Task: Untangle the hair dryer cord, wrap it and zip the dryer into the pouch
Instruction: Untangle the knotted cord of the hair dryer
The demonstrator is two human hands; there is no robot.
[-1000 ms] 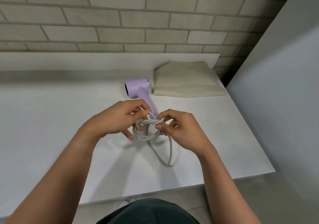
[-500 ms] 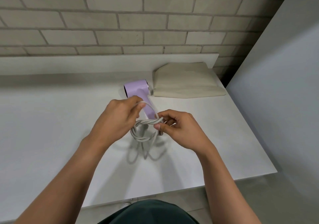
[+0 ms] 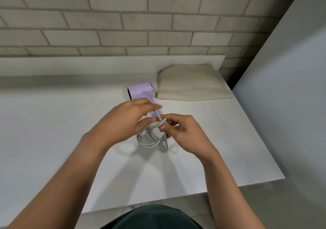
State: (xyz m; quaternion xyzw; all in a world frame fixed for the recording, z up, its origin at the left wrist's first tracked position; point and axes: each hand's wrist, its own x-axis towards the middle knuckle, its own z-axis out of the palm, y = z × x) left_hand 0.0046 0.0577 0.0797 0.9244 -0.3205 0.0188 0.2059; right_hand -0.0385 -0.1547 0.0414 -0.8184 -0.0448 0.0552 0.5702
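A lilac hair dryer (image 3: 140, 89) lies on the white table (image 3: 53, 123), its handle pointing toward me and partly hidden by my left hand. Its grey cord (image 3: 150, 139) is gathered in a small coil of loops just below the handle. My right hand (image 3: 181, 131) pinches the top of the coil between thumb and fingers. My left hand (image 3: 127, 121) is blurred by motion; it holds a strand of cord that runs up over the handle. A beige fabric pouch (image 3: 190, 82) lies flat right of the dryer, near the back ledge.
A brick wall rises behind a low white ledge (image 3: 105, 63) at the table's back. A grey partition (image 3: 291, 87) stands along the right. The table's front edge (image 3: 229, 190) is near my body.
The long loose loop that trailed toward me has been drawn up into the coil. My left hand has moved up and right over the dryer's handle with a strand of cord.
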